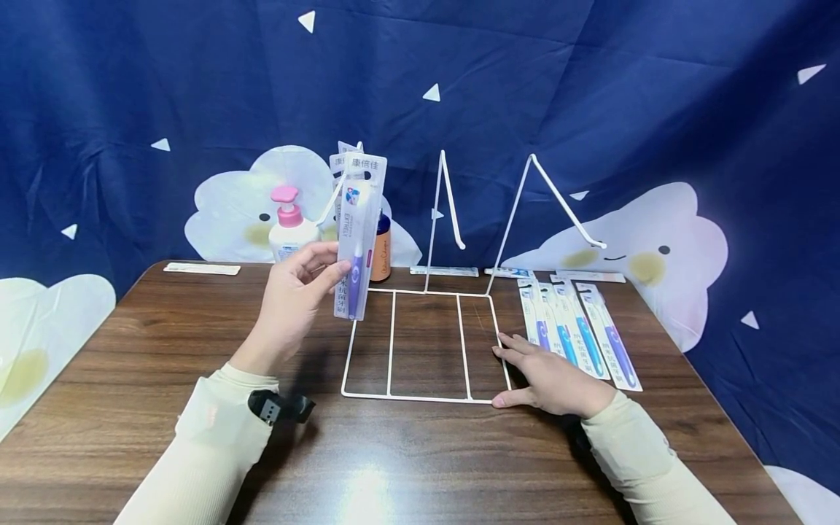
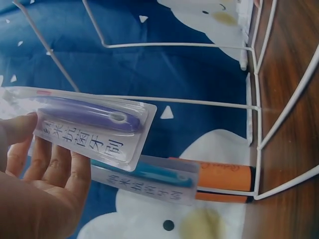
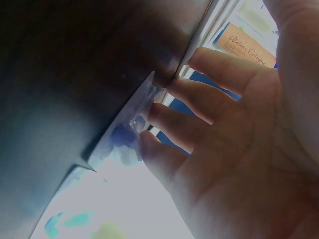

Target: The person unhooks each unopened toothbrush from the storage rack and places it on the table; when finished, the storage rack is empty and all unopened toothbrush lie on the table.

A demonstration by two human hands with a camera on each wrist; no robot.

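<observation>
On the clear blister pack with the purple toothbrush (image 1: 357, 237) that you hold up, the top reads "康倍佳" and a vertical line reads "EXTREMELY". Its lower strip, seen from your left wrist, reads "纳米抗菌牙刷". The orange box (image 3: 251, 46) carries the script "Atelier Cologne".

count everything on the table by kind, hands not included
toothbrush packs: 6 (held pack in the left hand, hung pack behind it, flat packs by the right hand)
bottles: 2 (pump bottle, orange bottle)
wire rack: 1
slim back-edge packs, contents unclear: 4
total: 13
</observation>
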